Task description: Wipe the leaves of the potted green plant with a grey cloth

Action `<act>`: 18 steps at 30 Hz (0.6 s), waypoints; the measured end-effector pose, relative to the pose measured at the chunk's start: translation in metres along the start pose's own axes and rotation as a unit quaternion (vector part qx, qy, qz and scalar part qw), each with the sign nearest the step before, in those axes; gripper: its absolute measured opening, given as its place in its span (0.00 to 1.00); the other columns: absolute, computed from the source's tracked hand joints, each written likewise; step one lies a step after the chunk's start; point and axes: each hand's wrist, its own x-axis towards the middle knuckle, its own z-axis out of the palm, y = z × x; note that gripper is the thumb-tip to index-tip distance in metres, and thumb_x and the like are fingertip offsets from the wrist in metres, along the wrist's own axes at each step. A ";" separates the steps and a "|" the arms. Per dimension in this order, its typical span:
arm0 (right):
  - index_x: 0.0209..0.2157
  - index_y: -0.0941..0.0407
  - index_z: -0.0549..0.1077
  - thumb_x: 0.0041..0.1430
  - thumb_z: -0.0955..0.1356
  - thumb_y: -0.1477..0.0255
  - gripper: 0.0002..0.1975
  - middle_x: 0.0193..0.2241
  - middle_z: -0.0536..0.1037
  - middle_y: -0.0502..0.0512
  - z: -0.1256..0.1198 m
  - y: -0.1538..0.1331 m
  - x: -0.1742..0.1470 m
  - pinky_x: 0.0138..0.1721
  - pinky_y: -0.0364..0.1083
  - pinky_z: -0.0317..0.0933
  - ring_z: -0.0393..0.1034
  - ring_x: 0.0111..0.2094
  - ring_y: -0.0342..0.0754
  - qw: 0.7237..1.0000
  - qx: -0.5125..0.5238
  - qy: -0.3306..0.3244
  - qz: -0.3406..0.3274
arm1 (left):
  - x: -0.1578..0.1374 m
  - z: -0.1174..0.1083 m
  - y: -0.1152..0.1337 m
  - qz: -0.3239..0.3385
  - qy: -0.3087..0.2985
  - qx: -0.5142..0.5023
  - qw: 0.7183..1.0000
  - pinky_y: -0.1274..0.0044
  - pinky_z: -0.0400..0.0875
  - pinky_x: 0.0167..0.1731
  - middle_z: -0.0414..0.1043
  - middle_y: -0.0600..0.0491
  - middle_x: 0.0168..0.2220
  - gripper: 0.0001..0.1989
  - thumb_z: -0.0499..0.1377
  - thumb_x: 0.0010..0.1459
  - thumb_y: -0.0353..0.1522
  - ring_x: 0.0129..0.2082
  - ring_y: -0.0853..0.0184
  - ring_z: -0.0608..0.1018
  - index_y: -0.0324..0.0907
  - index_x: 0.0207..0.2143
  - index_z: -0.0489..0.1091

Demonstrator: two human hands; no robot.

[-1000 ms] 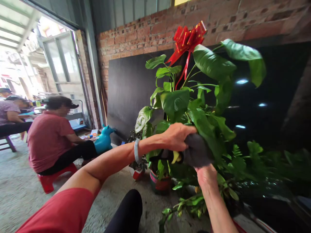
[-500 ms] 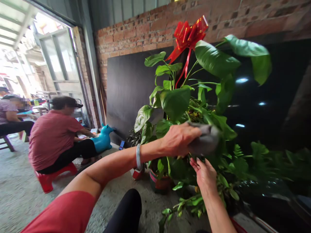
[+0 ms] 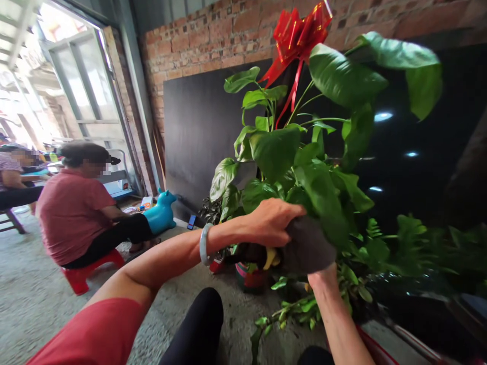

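The left hand presses a dark grey cloth onto a leaf low in the potted plant, its grip closed on the cloth. The right hand sits under the cloth, grip hidden.

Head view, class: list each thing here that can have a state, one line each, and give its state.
Left hand: closed on the cloth, pressing it to a leaf.
Right hand: under the cloth, mostly hidden.
Cloth: dark, bunched around a leaf.
Plant: upright, green leaves.
Bow: tied at the plant's top.
Pot: upright on the floor.
Toy: blue, standing by the wall.
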 end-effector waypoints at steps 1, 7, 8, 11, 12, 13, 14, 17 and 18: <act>0.31 0.54 0.74 0.35 0.77 0.65 0.18 0.26 0.80 0.51 0.003 0.001 0.000 0.30 0.47 0.73 0.77 0.28 0.50 1.000 0.003 0.009 0.014 | 0.008 -0.005 0.002 -0.009 0.054 0.010 0.998 0.76 0.65 0.31 0.74 0.52 0.32 0.13 0.59 0.48 0.26 0.33 0.64 0.76 0.40 0.39 0.72; 0.29 0.54 0.73 0.26 0.79 0.68 0.22 0.24 0.79 0.47 0.010 0.002 -0.004 0.34 0.45 0.74 0.77 0.26 0.46 0.997 -0.001 0.008 0.071 | 0.066 0.037 -0.015 -0.029 0.122 0.070 0.990 0.71 0.70 0.42 0.77 0.45 0.46 0.23 0.57 0.51 0.25 0.47 0.56 0.77 0.40 0.51 0.71; 0.28 0.54 0.72 0.26 0.79 0.68 0.22 0.23 0.78 0.47 0.009 0.000 -0.005 0.34 0.45 0.74 0.76 0.26 0.46 0.997 -0.003 0.008 0.076 | 0.064 0.046 -0.019 -0.039 0.070 0.063 0.995 0.71 0.70 0.40 0.77 0.45 0.43 0.24 0.59 0.49 0.24 0.44 0.55 0.77 0.40 0.51 0.72; 0.27 0.53 0.71 0.27 0.78 0.66 0.21 0.23 0.78 0.47 0.000 -0.004 -0.008 0.33 0.47 0.73 0.75 0.26 0.46 0.996 -0.013 0.001 0.091 | 0.033 0.051 -0.025 -0.068 -0.031 0.013 0.997 0.74 0.66 0.33 0.75 0.49 0.32 0.21 0.62 0.45 0.25 0.35 0.58 0.77 0.40 0.45 0.74; 0.28 0.53 0.71 0.28 0.78 0.66 0.21 0.24 0.79 0.48 -0.003 -0.005 -0.009 0.33 0.48 0.73 0.75 0.27 0.47 0.995 -0.018 -0.003 0.097 | 0.019 0.044 -0.024 -0.071 -0.034 -0.008 0.997 0.75 0.64 0.31 0.73 0.51 0.29 0.18 0.62 0.45 0.25 0.32 0.59 0.76 0.40 0.42 0.74; 0.28 0.52 0.71 0.28 0.78 0.65 0.21 0.26 0.80 0.49 -0.005 -0.005 -0.009 0.34 0.48 0.73 0.76 0.29 0.48 0.994 -0.023 -0.004 0.104 | 0.006 0.034 -0.023 -0.069 -0.022 -0.029 0.997 0.75 0.63 0.29 0.71 0.53 0.27 0.16 0.62 0.45 0.25 0.30 0.62 0.75 0.40 0.39 0.74; 0.29 0.52 0.71 0.28 0.78 0.65 0.21 0.27 0.80 0.50 -0.008 -0.004 -0.009 0.35 0.49 0.74 0.76 0.30 0.49 0.993 -0.028 -0.003 0.112 | -0.005 0.022 -0.022 -0.064 0.006 -0.050 0.997 0.76 0.61 0.29 0.69 0.55 0.26 0.13 0.61 0.45 0.25 0.29 0.64 0.73 0.41 0.36 0.73; 0.30 0.51 0.72 0.28 0.77 0.63 0.22 0.29 0.81 0.50 -0.013 0.004 -0.006 0.34 0.49 0.72 0.77 0.34 0.51 0.988 -0.058 0.024 0.138 | -0.016 -0.010 -0.025 -0.065 0.178 -0.087 0.978 0.77 0.59 0.29 0.65 0.58 0.26 0.07 0.60 0.48 0.25 0.28 0.69 0.70 0.41 0.31 0.69; 0.31 0.51 0.73 0.28 0.76 0.62 0.22 0.29 0.80 0.50 -0.013 0.008 -0.004 0.31 0.47 0.70 0.76 0.34 0.51 0.986 -0.074 0.037 0.144 | -0.014 -0.014 -0.029 -0.080 0.243 -0.086 0.963 0.77 0.59 0.30 0.65 0.58 0.26 0.06 0.60 0.49 0.26 0.28 0.70 0.70 0.41 0.32 0.68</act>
